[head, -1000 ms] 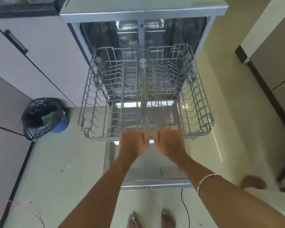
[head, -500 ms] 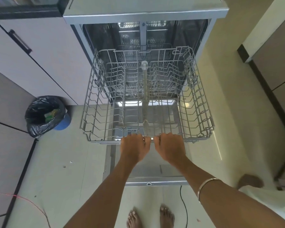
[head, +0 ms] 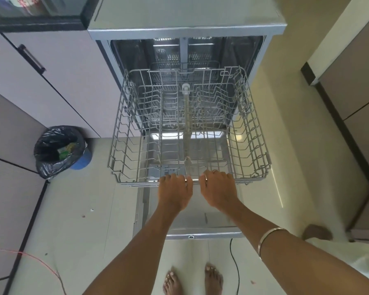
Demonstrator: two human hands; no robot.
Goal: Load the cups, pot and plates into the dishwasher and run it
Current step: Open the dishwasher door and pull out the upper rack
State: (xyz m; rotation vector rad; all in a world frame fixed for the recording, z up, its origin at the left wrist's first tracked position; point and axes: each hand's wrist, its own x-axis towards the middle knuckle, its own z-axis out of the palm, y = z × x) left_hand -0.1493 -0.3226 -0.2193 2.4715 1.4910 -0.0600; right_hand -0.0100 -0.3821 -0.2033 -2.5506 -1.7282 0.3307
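Both hands [head: 195, 189] on bare dishwasher rack [head: 251, 133] front rim

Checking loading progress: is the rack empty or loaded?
Empty: the rack shows bare wire, no dishes; both hands grip its front rail.

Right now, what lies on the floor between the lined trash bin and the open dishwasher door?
In the head view, only bare pale floor separates the trash bin from the dishwasher door, apart from small crumbs nearer the person.
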